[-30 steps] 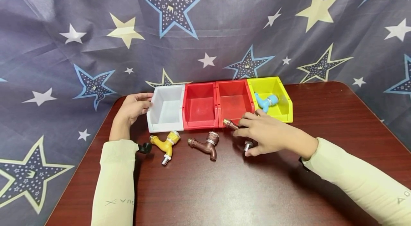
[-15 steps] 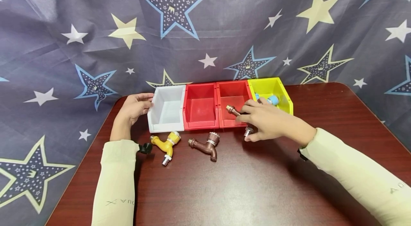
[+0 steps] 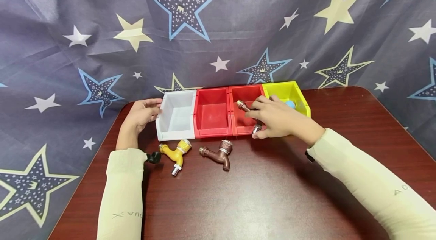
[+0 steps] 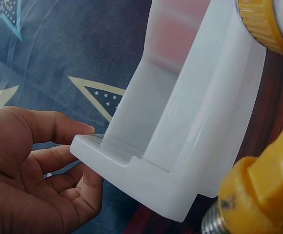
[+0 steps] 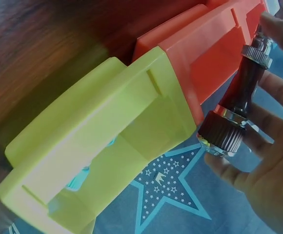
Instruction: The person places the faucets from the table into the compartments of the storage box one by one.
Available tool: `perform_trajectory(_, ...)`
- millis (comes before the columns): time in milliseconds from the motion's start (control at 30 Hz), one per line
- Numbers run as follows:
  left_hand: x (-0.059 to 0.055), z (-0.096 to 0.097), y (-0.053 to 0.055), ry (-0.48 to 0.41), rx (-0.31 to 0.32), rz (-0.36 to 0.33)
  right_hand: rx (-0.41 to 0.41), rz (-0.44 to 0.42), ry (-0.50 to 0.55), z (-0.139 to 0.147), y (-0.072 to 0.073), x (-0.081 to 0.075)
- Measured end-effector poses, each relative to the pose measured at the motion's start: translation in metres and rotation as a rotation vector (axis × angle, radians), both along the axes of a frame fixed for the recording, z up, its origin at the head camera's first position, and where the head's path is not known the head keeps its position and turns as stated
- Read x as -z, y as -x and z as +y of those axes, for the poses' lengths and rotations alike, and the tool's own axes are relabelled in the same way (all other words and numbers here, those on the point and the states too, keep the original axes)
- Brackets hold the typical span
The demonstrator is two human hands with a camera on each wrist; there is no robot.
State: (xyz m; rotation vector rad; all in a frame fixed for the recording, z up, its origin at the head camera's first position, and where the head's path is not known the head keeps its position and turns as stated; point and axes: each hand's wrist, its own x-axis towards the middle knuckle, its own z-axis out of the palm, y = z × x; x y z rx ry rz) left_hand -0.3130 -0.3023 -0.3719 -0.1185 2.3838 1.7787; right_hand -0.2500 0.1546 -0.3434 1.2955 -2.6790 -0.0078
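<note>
Brown tap, pinched between thumb and bent fingers of your right hand, hung over right-hand red bin. Change over last second: tap travelled from in front of bin, past front lip, to largely above bin's interior; by judgement, transport nearly complete, release not yet made. Your left hand stayed at outer side of white bin, fingers touching it; whether they gripped, could not be told. Second brown tap and yellow tap lay unmoved on surface, apparently awaiting handling.
</note>
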Motion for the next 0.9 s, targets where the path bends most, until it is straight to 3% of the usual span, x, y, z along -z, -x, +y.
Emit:
perform_trajectory(600,0.002,-0.001,0.0,0.013,0.002,0.015,0.198,-0.051,0.038,-0.029,0.018,0.003)
perform_trajectory(900,-0.007,0.004,-0.004,-0.006,0.006,-0.006,0.237,-0.054,0.047,-0.037,0.024,0.013)
